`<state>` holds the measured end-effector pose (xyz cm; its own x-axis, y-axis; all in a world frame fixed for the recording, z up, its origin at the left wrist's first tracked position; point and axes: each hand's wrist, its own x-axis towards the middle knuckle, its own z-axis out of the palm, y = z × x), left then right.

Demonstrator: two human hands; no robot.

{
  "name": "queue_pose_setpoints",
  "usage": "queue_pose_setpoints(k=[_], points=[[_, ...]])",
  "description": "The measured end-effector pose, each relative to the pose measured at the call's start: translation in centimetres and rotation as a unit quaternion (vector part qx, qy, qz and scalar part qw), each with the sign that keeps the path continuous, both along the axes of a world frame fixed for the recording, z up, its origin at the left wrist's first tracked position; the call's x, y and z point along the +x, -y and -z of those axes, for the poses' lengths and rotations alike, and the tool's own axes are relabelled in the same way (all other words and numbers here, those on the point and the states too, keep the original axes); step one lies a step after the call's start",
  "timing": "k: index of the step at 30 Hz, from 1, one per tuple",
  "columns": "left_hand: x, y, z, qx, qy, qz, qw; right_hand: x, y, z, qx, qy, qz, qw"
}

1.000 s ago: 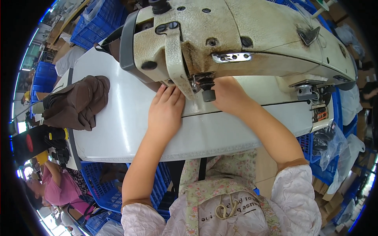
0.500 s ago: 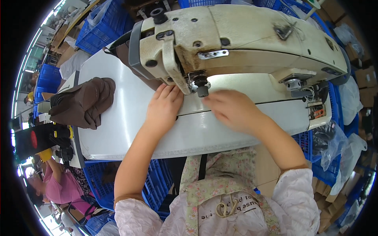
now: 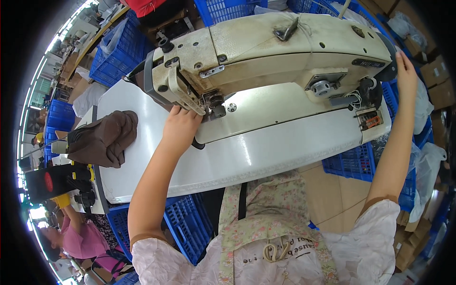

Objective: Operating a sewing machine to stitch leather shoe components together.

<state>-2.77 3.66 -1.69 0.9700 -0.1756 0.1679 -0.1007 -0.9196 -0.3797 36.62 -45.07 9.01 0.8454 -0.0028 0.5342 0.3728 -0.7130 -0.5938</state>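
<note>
A cream industrial sewing machine [image 3: 285, 57] stands on the white sewing table [image 3: 156, 175]. My left hand [image 3: 181, 128] is beside the needle area [image 3: 216, 107], fingers bent and close together at the brown cloth [image 3: 138, 81] behind the machine head; the fingertips are partly hidden. At the machine's far right end, my right hand [image 3: 406, 71] grips the dark handwheel [image 3: 387, 71], its arm stretched out. A crumpled brown cloth piece [image 3: 107, 137] lies on the table's left part.
Blue plastic crates [image 3: 118, 59] stand behind the table; another blue crate [image 3: 190, 225] is below its front edge. Clear plastic bags [image 3: 425, 175] hang at the right. Cardboard boxes [image 3: 434, 71] are stacked beyond. A person in pink [image 3: 83, 237] sits at the far left.
My right hand has left the needle area and gone right to the handwheel. My left hand stays by the machine head. The whole view has shifted somewhat.
</note>
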Motion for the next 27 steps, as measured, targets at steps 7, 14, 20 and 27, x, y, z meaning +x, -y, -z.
queue_pose_setpoints(k=[7,14,20,27], points=[[-0.1,-0.2,0.1,-0.021,-0.012,0.012,1.0,-3.3,2.8,11.3,0.01,0.069,-0.016,0.997],[-0.1,-0.2,-0.4,-0.07,-0.068,-0.009,0.995,-1.7,-0.8,1.9,0.126,0.025,-0.047,0.991],[0.2,-0.4,-0.2,-0.096,-0.083,-0.013,0.992,-2.2,0.9,10.4,0.063,0.133,0.049,0.988],[-0.2,-0.9,0.2,-0.087,-0.058,-0.008,0.994,-4.0,-1.6,5.0,0.133,0.101,-0.024,0.986]])
